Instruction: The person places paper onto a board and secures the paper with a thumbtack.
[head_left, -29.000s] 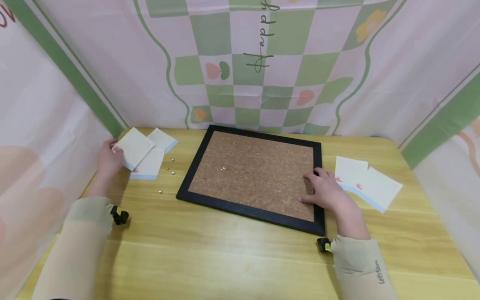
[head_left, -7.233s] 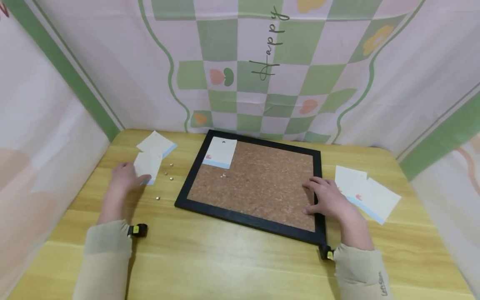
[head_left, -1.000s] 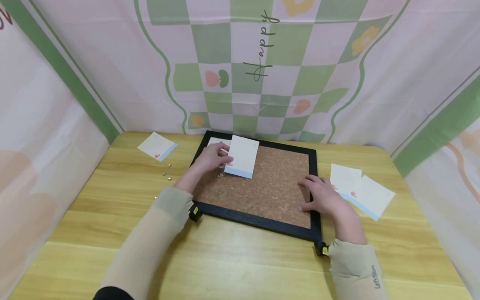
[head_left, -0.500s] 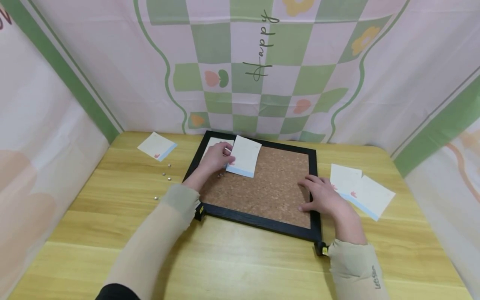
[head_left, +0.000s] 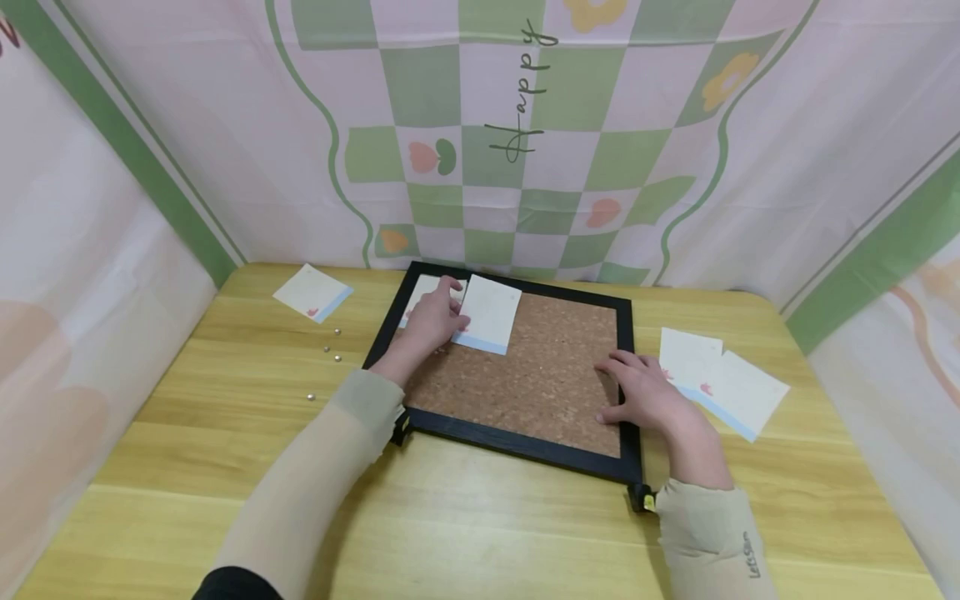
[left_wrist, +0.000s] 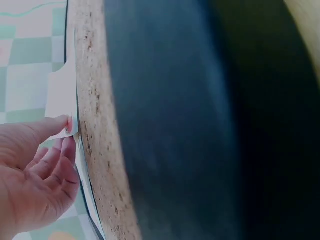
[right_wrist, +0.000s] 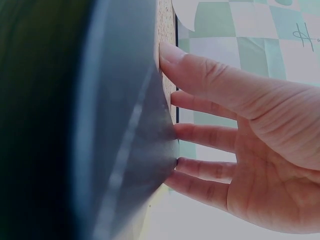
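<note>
Backdrop: white-and-green checked fabric curtain (head_left: 585, 79) (it reads "Happy", sideways)
Table: pale yellow wood-grain tabletop (head_left: 480, 525)
Board: black-framed rectangular cork board (head_left: 525, 400) lies on the tabletop
Right hand (head_left: 637, 387): fingers spread wide, touching the board's right side
Left hand (head_left: 431, 317): pinches a blue-banded white paper card (head_left: 492, 312) by its lower-left corner
Held card: over the board's upper left, beside a partly covered white card (head_left: 422, 288)
Loose cards: one (head_left: 312, 292) left, two (head_left: 750, 392) right
Studs: four small round silver studs (head_left: 337, 358), left of the board
</note>
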